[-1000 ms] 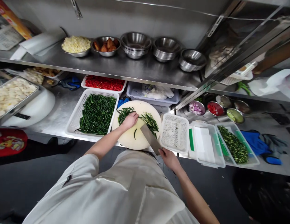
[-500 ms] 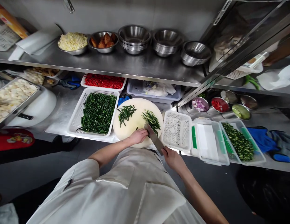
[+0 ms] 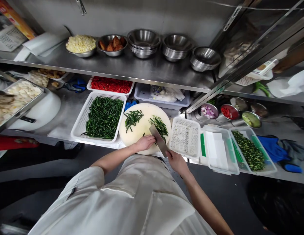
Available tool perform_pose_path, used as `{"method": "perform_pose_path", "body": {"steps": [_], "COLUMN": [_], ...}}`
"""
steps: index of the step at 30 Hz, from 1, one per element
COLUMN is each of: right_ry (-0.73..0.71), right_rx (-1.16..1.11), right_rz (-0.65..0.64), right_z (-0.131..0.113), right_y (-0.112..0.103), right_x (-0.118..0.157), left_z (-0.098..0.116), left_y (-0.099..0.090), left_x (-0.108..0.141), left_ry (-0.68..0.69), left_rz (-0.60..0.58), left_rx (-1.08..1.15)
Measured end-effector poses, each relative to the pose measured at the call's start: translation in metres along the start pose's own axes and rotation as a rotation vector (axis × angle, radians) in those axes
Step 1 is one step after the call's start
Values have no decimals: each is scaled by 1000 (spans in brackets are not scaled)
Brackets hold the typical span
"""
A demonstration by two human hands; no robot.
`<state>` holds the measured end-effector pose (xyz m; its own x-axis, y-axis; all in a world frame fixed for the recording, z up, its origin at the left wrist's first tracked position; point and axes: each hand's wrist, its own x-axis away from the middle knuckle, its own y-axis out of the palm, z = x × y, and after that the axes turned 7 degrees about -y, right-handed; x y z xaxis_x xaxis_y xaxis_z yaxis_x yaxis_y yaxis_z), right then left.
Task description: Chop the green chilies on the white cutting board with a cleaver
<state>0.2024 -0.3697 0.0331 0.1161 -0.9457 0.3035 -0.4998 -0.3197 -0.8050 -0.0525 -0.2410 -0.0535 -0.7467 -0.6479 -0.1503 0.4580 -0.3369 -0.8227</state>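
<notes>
My right hand (image 3: pixel 176 160) grips the handle of a cleaver (image 3: pixel 157 137), its broad blade slanting over the round cutting board (image 3: pixel 145 125). Right beside the blade, my left hand (image 3: pixel 145 143) is closed with curled fingers at the board's near side. A dark green chili tip pokes out by its knuckles; the rest is hidden under the fingers. Slit green chilies (image 3: pixel 159 125) lie beyond the blade on the right, partly covered by it. Another small pile of green chilies (image 3: pixel 133 119) rests on the board's left. Whole green chilies (image 3: pixel 104 117) fill a white basket (image 3: pixel 79 115) to the left.
A white perforated basket (image 3: pixel 185 135) stands right of the board, then a lidded clear box (image 3: pixel 218 150) and a box of chopped greens (image 3: pixel 249 151). Red chilies (image 3: pixel 111 85) sit behind. An overhead shelf (image 3: pixel 132 70) carries steel bowls (image 3: pixel 144 42). At left, someone in red (image 3: pixel 16 142) stands nearby.
The cleaver and my right hand have shifted slightly left and up, closer to my left hand. My left hand stays in place. The person at left has moved; the view has shifted a little.
</notes>
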Motion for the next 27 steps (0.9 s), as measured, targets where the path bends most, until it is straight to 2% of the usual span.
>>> {"method": "perform_pose_path", "body": {"steps": [3,5,7,10,12,14,16,18,21,24,27], "right_ry": [-44,-83,-73,49,103,102,77,38,9,15,25], "right_rx": [-6,-18,-24,-49,-88,-116,-118,-111,-109,-83,3], "right_rz": [-23,-3,29,32,13,38,94,114,15,-42,-34], "right_z": [11,11,3,-17,-28,-32,-31,-24,-12,-5,-7], "right_y": [-2,2,8,16,16,12,10,10,14,14,5], "right_x": [12,9,-6,-40,-59,-66,-57,-36,-3,14,14], "left_z": [0,-2,-3,-3,-3,-5,-13,-25,-40,-38,-20], "left_y": [3,5,5,2,-4,-15,-29,-44,-57,-51,-30], "left_x": [2,2,1,-4,-6,-6,1,12,32,43,40], "left_ry": [-3,-2,-3,18,60,105,108,34,-79,-57,12], "left_rz": [11,9,7,3,-14,-36,-30,22,69,45,21], "left_rx": [2,14,28,39,33,18,-8,-43,-74,-47,-19]}}
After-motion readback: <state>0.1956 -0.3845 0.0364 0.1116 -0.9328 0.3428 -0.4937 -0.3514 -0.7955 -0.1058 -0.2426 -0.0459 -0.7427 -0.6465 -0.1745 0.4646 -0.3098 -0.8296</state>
